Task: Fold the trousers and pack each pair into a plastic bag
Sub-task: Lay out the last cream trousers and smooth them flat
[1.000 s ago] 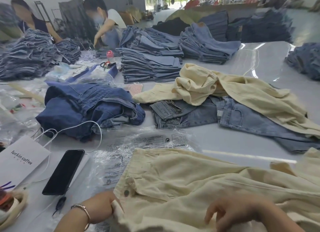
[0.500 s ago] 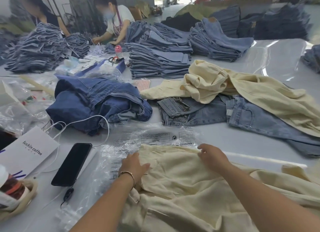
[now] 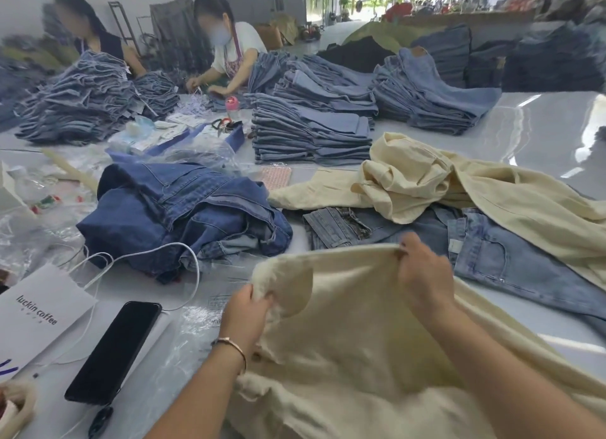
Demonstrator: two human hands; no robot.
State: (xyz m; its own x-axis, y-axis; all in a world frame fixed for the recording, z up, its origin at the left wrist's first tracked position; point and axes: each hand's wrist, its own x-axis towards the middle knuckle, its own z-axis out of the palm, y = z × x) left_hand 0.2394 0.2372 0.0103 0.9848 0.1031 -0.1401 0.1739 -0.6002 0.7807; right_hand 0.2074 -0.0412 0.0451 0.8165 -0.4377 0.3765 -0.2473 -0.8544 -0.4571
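Head cam: both my hands pinching top edge of cream trousers (image 3: pixel 354 333), lifted off table (image 3: pixel 541 120). Left hand (image 3: pixel 244 314) closed on near-left corner, right hand (image 3: pixel 423 274) closed on far-right end, so held edge runs left-near to right-far btwn them. Rest of fabric drapes toward me + off to right, legs cut off by frame. Plastic bag (image 3: pixel 183 337) flat just left of left hand, partly under cloth, so left hand nearer it. Can't tell where bag mouth is. Fold prob not done yet imo.
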